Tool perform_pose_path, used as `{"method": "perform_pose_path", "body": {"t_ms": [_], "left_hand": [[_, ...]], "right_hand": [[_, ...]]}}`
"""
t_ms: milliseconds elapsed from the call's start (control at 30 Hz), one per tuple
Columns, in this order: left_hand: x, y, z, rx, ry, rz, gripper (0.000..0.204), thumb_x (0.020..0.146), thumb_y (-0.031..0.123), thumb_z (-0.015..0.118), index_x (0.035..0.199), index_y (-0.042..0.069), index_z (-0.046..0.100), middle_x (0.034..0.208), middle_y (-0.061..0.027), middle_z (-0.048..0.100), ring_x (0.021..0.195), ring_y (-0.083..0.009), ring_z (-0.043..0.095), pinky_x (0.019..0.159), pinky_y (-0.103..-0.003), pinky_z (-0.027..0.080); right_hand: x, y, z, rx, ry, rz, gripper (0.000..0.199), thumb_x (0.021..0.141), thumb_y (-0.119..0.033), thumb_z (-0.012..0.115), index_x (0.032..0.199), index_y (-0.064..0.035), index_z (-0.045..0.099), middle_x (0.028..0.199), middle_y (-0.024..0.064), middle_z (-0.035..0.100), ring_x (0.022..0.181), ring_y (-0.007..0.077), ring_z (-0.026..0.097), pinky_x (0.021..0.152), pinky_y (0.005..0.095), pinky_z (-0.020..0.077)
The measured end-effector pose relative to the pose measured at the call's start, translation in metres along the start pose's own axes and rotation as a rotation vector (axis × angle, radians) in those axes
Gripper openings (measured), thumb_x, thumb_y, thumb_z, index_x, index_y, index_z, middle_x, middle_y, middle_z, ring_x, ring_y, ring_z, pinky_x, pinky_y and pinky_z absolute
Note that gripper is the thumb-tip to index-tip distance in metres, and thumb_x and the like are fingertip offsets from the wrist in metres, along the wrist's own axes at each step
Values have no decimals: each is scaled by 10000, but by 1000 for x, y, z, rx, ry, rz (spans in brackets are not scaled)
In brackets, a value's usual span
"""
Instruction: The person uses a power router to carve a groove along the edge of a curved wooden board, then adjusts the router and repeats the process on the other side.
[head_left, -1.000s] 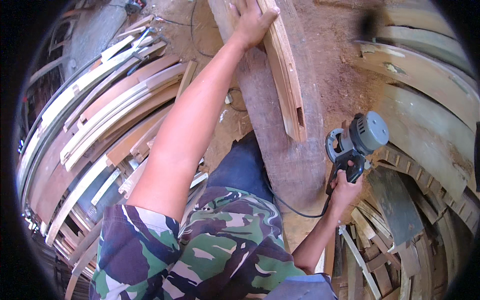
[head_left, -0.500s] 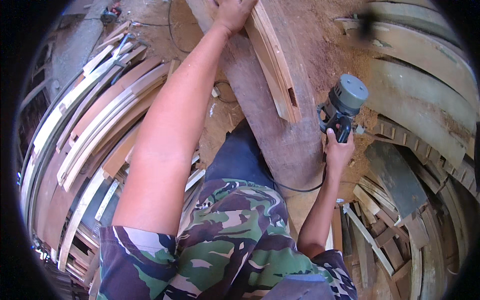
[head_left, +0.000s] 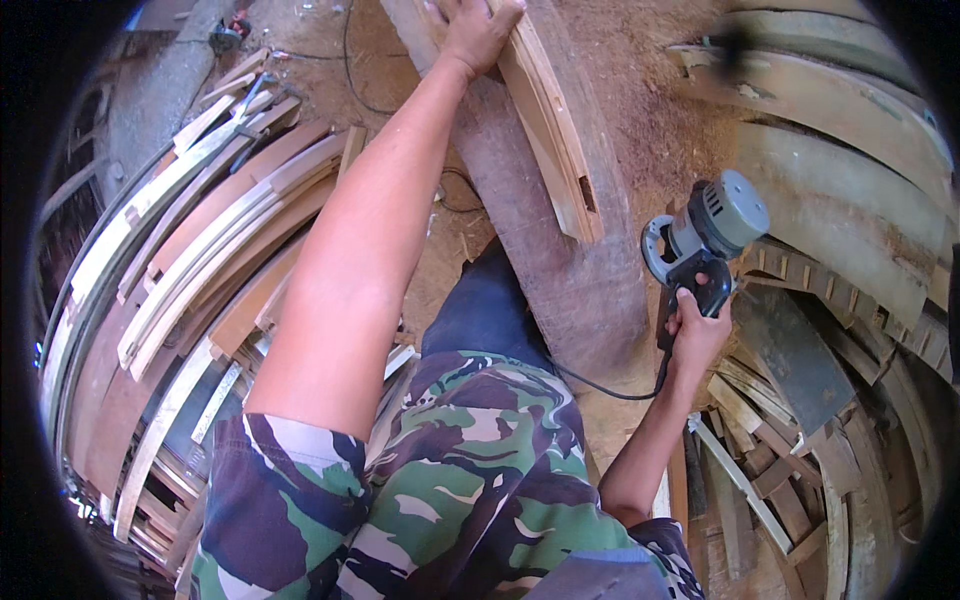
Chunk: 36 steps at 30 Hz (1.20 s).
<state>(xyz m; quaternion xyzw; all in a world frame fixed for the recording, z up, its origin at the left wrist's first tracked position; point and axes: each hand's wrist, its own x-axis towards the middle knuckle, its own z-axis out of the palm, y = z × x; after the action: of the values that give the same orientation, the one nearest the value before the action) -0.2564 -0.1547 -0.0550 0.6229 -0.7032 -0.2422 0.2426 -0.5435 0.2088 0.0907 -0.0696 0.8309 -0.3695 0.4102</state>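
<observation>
On the worn brown wooden plank (head_left: 590,310), the left hand (head_left: 475,35) clasps a pale slotted timber beam (head_left: 553,140), the right hand (head_left: 694,335) grips a grey, black-handled router (head_left: 712,218) alongside, and that black cord (head_left: 625,396), if snagged, could jerk it!

The upper edge crops the left grip (head_left: 475,38), the far end of the mortised timber (head_left: 562,140) and that of the worktop (head_left: 600,300). The right grip (head_left: 695,325) hides part of the handheld router's (head_left: 720,220) handle, and its bit is out of sight. The cord (head_left: 625,397) vanishes beside the trousers (head_left: 480,310). A dark shape (head_left: 733,48) at upper right is blurred; a red-and-dark object (head_left: 230,35) is too small to identify.
</observation>
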Motion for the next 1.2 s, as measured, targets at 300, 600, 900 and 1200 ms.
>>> {"method": "perform_pose_path", "body": {"t_ms": [300, 600, 900, 1200], "left_hand": [[2, 6, -1, -17, -16, -87, 1182, 855, 511, 704, 1706, 128, -23, 1745, -231, 121, 1612, -459, 57, 1290, -598, -46], [12, 41, 15, 224, 77, -214, 1102, 847, 515, 758, 1712, 208, 146, 1718, -268, 201, 1610, -457, 68, 1288, -593, -62], [1, 36, 10, 258, 44, -3, 969, 845, 610, 744, 1658, 266, 345, 1651, -451, 62, 1584, -552, 39, 1284, -612, 58], [-142, 9, -28, 101, -113, -37, 1082, 932, 664, 653, 1712, 166, 93, 1696, -390, -57, 1582, -555, -68, 1256, -663, -9]], "right_hand": [[-67, -42, -42, 122, 49, 36, 356, 895, 29, 702, 1240, -15, 629, 715, 11, 576, 493, 75, 467, 451, 248, 388], [-128, -74, -73, 313, 34, 124, 397, 880, 32, 696, 1265, 11, 601, 721, 31, 570, 488, 91, 454, 466, 256, 395], [-170, -77, -93, 633, 73, 251, 417, 876, -6, 666, 1281, -25, 568, 652, 5, 460, 467, 100, 425, 451, 266, 362], [-187, -47, -115, 874, -23, 335, 357, 943, -53, 604, 1299, -64, 583, 640, -45, 422, 464, 81, 399, 533, 290, 415]]}}
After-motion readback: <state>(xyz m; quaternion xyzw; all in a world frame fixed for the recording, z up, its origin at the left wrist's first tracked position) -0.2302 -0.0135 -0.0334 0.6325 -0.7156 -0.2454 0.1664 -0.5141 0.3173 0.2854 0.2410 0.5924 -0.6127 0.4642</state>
